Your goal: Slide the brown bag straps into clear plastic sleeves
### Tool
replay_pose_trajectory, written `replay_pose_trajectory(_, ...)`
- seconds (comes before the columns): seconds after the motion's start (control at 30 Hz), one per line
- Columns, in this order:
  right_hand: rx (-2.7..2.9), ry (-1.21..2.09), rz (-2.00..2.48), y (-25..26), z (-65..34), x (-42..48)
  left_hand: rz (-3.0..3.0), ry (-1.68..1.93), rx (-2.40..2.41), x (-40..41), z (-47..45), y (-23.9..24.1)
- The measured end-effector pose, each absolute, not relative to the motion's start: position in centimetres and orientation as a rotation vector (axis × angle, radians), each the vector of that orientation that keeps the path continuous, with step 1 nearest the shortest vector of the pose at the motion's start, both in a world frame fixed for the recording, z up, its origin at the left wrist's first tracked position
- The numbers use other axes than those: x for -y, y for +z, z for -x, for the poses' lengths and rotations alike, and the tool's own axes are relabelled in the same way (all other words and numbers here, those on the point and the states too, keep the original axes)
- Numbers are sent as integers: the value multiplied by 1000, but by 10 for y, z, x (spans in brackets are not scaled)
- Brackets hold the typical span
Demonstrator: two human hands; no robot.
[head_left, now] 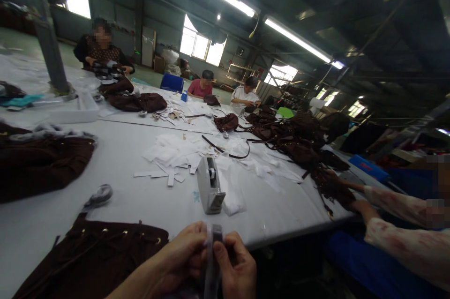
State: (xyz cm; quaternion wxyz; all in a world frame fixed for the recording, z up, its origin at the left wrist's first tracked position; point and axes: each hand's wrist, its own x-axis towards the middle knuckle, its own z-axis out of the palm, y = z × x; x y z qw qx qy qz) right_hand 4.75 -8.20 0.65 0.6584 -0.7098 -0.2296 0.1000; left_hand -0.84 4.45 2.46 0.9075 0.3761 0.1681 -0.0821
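My left hand (183,257) and my right hand (237,268) meet at the bottom edge, both pinched on a small dark piece wrapped in clear plastic (215,242). A dark brown bag with metal eyelets (94,254) lies on the white table (140,200) just left of my left hand. A grey tape dispenser (210,185) stands on the table right beyond my hands.
White paper slips (176,156) and a dark strap (228,151) are scattered mid-table. More brown bags (38,163) lie at left and piled at right (298,142). A neighbouring person's hands (355,200) work at the right edge. Three other people sit at the far end.
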Motion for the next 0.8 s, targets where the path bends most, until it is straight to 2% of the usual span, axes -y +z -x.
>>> replay_pose_trajectory(0.17,216,555,1288,13,-61,83,-1430,391,-272,-44,17,11)
replay_pose_trajectory(0.37,149,581,1210,23,-58,79,-2045,563,-131,-30,17,-11)
replay_pose_trajectory(0.8,123,473,1256,13,-58,63,-1600,508,-369,-6,7,-32)
